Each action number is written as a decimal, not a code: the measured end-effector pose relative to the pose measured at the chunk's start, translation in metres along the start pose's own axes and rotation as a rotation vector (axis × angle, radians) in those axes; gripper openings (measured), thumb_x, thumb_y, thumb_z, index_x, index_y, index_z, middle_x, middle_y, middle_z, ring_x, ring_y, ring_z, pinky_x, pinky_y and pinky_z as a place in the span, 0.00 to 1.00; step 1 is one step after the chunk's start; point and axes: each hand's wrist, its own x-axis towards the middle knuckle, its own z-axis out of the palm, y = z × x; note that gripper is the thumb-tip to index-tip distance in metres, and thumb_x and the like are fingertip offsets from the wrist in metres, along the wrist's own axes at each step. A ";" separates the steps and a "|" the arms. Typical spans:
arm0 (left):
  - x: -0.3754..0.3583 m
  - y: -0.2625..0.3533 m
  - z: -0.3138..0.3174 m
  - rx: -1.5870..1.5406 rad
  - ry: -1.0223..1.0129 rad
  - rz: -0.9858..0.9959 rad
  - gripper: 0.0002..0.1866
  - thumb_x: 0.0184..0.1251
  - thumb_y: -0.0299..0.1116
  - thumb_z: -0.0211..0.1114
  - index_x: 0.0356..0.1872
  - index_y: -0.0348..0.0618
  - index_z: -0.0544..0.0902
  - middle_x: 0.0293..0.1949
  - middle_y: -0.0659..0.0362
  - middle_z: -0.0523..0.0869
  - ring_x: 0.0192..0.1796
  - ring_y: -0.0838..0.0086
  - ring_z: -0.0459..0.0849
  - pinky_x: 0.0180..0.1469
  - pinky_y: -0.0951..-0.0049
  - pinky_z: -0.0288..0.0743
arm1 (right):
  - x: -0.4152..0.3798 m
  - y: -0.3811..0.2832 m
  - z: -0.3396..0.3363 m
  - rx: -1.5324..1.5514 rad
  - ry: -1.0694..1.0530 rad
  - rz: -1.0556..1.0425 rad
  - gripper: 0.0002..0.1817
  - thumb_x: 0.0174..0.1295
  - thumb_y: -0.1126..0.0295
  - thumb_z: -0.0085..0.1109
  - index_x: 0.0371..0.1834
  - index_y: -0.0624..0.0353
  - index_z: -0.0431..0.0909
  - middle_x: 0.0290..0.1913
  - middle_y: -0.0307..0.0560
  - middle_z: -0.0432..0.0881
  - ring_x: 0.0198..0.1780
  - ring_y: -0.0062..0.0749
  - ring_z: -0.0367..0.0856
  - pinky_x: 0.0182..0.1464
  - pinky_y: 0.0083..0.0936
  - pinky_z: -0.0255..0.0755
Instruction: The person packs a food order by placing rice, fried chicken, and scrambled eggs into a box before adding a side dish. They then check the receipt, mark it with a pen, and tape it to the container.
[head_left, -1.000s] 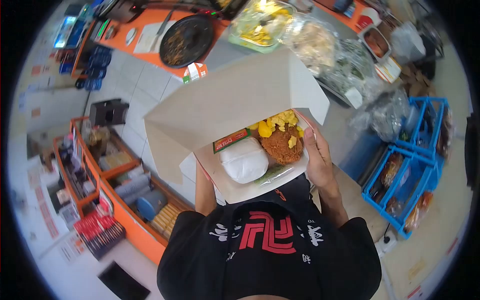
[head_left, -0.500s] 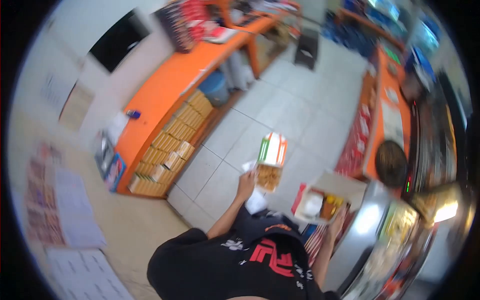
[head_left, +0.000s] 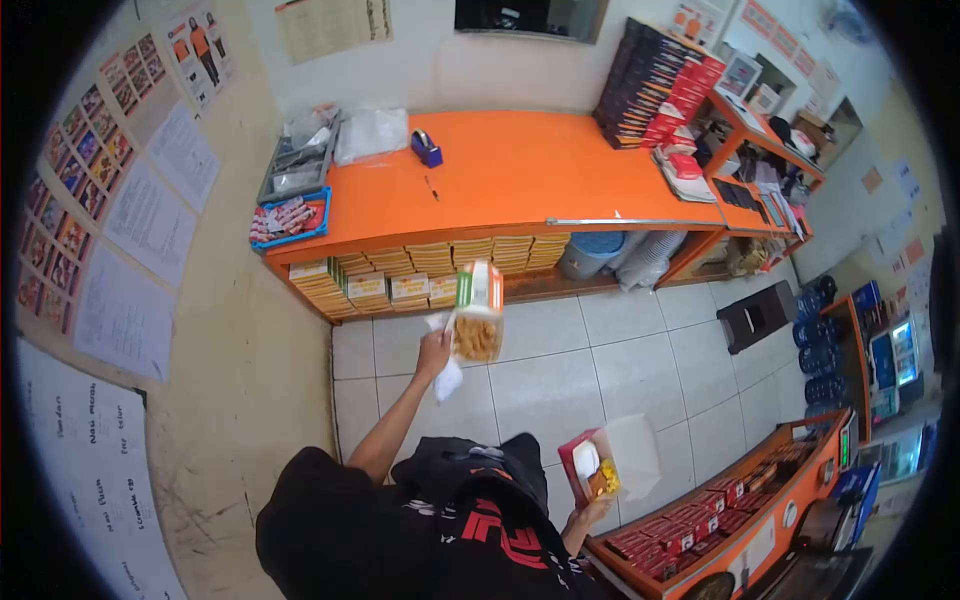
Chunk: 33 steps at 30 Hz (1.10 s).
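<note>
My left hand is closed on the edge of an opened food box with a green, white and orange lid. Golden fried pieces fill its base. White paper or plastic is pinched in the same hand and hangs below it. Lower right, my right hand grips the near corner of a red and white meal box, its lid folded back. Inside it sit a white rounded portion, perhaps wrapped rice, and brown and yellow food. Both boxes are held above the floor.
An orange counter runs ahead, bearing a tape dispenser, a blue basket of sachets and stacked dark and red boxes. Yellow boxes and a blue bin are beneath. An orange shelf unit stands lower right.
My view has turned right to left across the room toward the orange counter, which now lies straight ahead. Both boxes stay in my hands, open.
</note>
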 end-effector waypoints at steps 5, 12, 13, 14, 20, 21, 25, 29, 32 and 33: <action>0.143 0.007 0.050 -0.078 0.122 -0.106 0.18 0.66 0.38 0.59 0.42 0.29 0.84 0.36 0.39 0.86 0.42 0.53 0.86 0.47 0.62 0.76 | 0.052 -0.036 0.126 0.013 -0.070 0.126 0.29 0.74 0.52 0.34 0.70 0.61 0.57 0.64 0.56 0.67 0.62 0.50 0.72 0.56 0.46 0.77; 0.285 -0.023 0.134 -0.076 0.335 -0.368 0.16 0.60 0.37 0.64 0.40 0.31 0.85 0.36 0.41 0.87 0.43 0.57 0.86 0.49 0.62 0.76 | 0.174 -0.052 0.311 -0.174 -0.233 -0.053 0.27 0.67 0.53 0.46 0.62 0.61 0.69 0.58 0.47 0.73 0.57 0.37 0.74 0.57 0.32 0.72; 0.308 -0.026 0.137 -0.035 0.329 -0.341 0.16 0.59 0.37 0.65 0.40 0.31 0.85 0.37 0.41 0.87 0.43 0.57 0.86 0.49 0.62 0.76 | 0.200 -0.045 0.342 -0.165 -0.332 -0.067 0.26 0.68 0.54 0.45 0.62 0.60 0.70 0.57 0.47 0.73 0.57 0.36 0.74 0.57 0.33 0.72; 0.325 -0.033 0.144 0.001 0.318 -0.323 0.16 0.59 0.37 0.65 0.40 0.32 0.85 0.37 0.41 0.87 0.43 0.57 0.86 0.49 0.62 0.76 | 0.222 -0.042 0.371 -0.167 -0.429 -0.084 0.25 0.68 0.55 0.44 0.62 0.60 0.70 0.57 0.46 0.74 0.57 0.35 0.74 0.57 0.33 0.71; 0.419 -0.029 0.165 0.018 0.210 -0.475 0.18 0.57 0.38 0.68 0.43 0.36 0.86 0.43 0.44 0.86 0.49 0.56 0.84 0.56 0.63 0.74 | 0.297 -0.052 0.608 -0.393 -0.598 -0.103 0.24 0.70 0.56 0.43 0.61 0.61 0.72 0.56 0.43 0.75 0.58 0.31 0.72 0.61 0.28 0.65; 0.438 -0.031 0.169 0.040 0.212 -0.452 0.17 0.57 0.37 0.67 0.43 0.35 0.86 0.42 0.43 0.86 0.49 0.55 0.84 0.55 0.62 0.74 | 0.318 -0.039 0.643 -0.448 -0.645 -0.161 0.24 0.72 0.56 0.41 0.62 0.59 0.72 0.56 0.44 0.76 0.57 0.32 0.73 0.58 0.29 0.67; 0.516 -0.042 0.202 0.083 0.175 -0.397 0.15 0.61 0.36 0.64 0.44 0.37 0.85 0.46 0.43 0.85 0.50 0.52 0.83 0.56 0.59 0.74 | 0.344 -0.013 0.784 -0.348 -0.759 -0.208 0.26 0.74 0.53 0.37 0.66 0.59 0.68 0.57 0.43 0.76 0.56 0.33 0.75 0.55 0.29 0.71; 0.579 -0.056 0.227 0.002 0.106 -0.448 0.17 0.63 0.37 0.63 0.48 0.37 0.84 0.47 0.43 0.85 0.51 0.52 0.83 0.56 0.59 0.74 | 0.395 0.051 0.882 -0.443 -0.822 -0.128 0.26 0.75 0.55 0.37 0.67 0.60 0.66 0.59 0.46 0.74 0.59 0.34 0.73 0.58 0.29 0.69; 0.623 -0.057 0.241 -0.080 0.082 -0.373 0.17 0.64 0.37 0.62 0.49 0.36 0.83 0.48 0.43 0.84 0.52 0.53 0.83 0.56 0.61 0.75 | 0.469 0.094 0.942 -0.272 -0.914 -0.095 0.25 0.75 0.58 0.39 0.67 0.61 0.66 0.63 0.47 0.71 0.61 0.33 0.71 0.61 0.29 0.66; 0.626 -0.063 0.242 -0.095 0.066 -0.343 0.17 0.65 0.37 0.61 0.49 0.36 0.82 0.48 0.43 0.84 0.52 0.53 0.83 0.55 0.61 0.75 | 0.488 0.113 0.946 -0.216 -0.933 -0.063 0.24 0.75 0.59 0.40 0.68 0.61 0.66 0.64 0.47 0.70 0.62 0.33 0.70 0.63 0.29 0.65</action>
